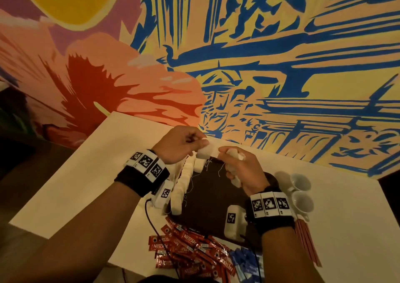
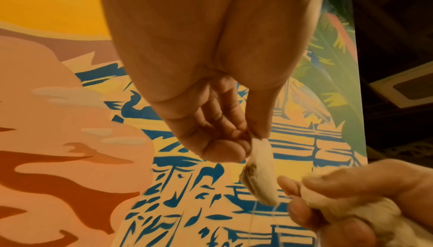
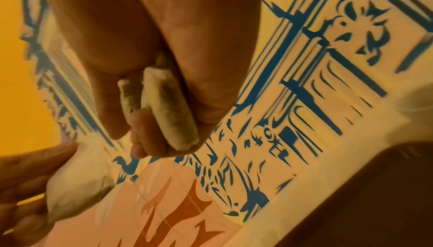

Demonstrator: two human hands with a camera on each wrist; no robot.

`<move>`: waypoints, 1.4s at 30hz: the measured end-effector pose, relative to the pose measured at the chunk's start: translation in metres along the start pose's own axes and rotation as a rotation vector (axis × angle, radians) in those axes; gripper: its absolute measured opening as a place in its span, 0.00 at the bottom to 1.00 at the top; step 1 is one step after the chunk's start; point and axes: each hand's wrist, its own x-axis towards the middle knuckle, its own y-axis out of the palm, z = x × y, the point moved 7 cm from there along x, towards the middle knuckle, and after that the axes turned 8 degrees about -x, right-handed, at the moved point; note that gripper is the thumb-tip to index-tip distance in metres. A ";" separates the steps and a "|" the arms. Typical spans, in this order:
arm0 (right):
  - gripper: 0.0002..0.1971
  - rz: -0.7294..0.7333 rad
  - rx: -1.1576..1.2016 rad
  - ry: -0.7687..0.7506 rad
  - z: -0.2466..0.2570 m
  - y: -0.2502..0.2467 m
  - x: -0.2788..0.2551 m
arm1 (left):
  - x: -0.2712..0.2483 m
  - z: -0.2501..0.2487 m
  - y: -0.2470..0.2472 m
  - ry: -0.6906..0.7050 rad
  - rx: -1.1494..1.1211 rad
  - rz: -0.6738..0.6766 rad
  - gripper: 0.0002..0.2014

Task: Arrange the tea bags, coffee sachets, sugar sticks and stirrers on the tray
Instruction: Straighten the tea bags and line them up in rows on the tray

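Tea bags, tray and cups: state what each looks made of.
Tea bags: thin white filter paper, matte; dark leaves show through, loose threads hang. Tray: dark, dull surface, perhaps wood or leatherette; cannot tell. Cups: white, glossy, likely glazed ceramic.

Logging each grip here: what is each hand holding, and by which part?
Left hand pinches one tea bag by its top edge; right hand clutches several tea bags around their middles.

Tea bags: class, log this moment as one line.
left hand: pinches tea bag | right hand: grips tea bags | tray: row started | coffee sachets: off tray
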 end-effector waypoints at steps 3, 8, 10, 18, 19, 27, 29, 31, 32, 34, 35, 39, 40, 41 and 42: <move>0.10 -0.043 0.115 0.113 -0.022 -0.010 0.004 | 0.017 0.020 -0.018 -0.005 0.050 -0.081 0.03; 0.10 -0.048 0.110 0.289 -0.047 -0.018 0.007 | 0.053 0.077 -0.036 -0.106 0.176 -0.159 0.04; 0.10 -0.030 0.084 0.309 -0.055 -0.020 0.011 | 0.064 0.100 -0.031 -0.162 0.208 -0.150 0.04; 0.12 -0.015 0.189 0.300 -0.073 -0.026 0.012 | 0.078 0.182 0.013 -0.321 0.417 0.125 0.08; 0.13 -0.016 0.209 0.304 -0.073 -0.026 0.013 | 0.079 0.191 0.018 -0.342 0.428 0.157 0.08; 0.15 -0.062 0.303 0.360 -0.085 -0.032 0.010 | 0.090 0.235 0.045 -0.415 0.515 0.297 0.04; 0.15 -0.093 0.268 0.373 -0.091 -0.036 0.008 | 0.094 0.241 0.048 -0.411 0.549 0.317 0.08; 0.15 -0.108 0.228 0.359 -0.094 -0.041 0.008 | 0.097 0.248 0.050 -0.419 0.568 0.325 0.09; 0.15 -0.116 0.208 0.345 -0.095 -0.044 0.008 | 0.099 0.252 0.050 -0.427 0.572 0.325 0.10; 0.15 -0.140 0.169 0.328 -0.096 -0.050 0.007 | 0.102 0.259 0.049 -0.445 0.586 0.309 0.11; 0.15 -0.154 0.151 0.329 -0.097 -0.053 0.006 | 0.104 0.262 0.048 -0.450 0.594 0.294 0.11; 0.15 -0.182 0.136 0.363 -0.100 -0.060 0.003 | 0.112 0.267 0.045 -0.441 0.636 0.258 0.08; 0.15 -0.179 0.141 0.375 -0.101 -0.060 0.003 | 0.114 0.267 0.046 -0.438 0.646 0.256 0.08; 0.15 -0.173 0.146 0.386 -0.102 -0.060 0.003 | 0.116 0.267 0.046 -0.436 0.655 0.254 0.08; 0.15 -0.166 0.151 0.395 -0.103 -0.061 0.002 | 0.118 0.268 0.047 -0.430 0.665 0.253 0.08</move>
